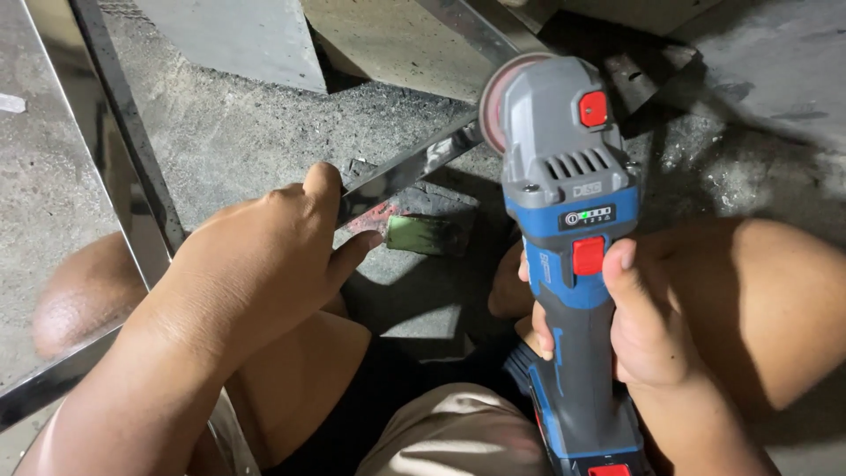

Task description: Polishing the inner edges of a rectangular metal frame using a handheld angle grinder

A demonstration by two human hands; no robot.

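Sideways, grinder [568,238] disc [493,106] meets steel bar [414,165] edge; left hand [264,256] steadies it.

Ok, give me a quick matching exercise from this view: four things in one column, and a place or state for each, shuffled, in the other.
Things:
1. left hand
2. right hand
3. grinding disc
4. green block

Places or states:
A. lies on the concrete floor under the bar
B. grips the angle grinder by its body
C. meets the far end of the shiny metal bar
D. rests on the bar, thumb below

Pairs: 1-D, 2-B, 3-C, 4-A
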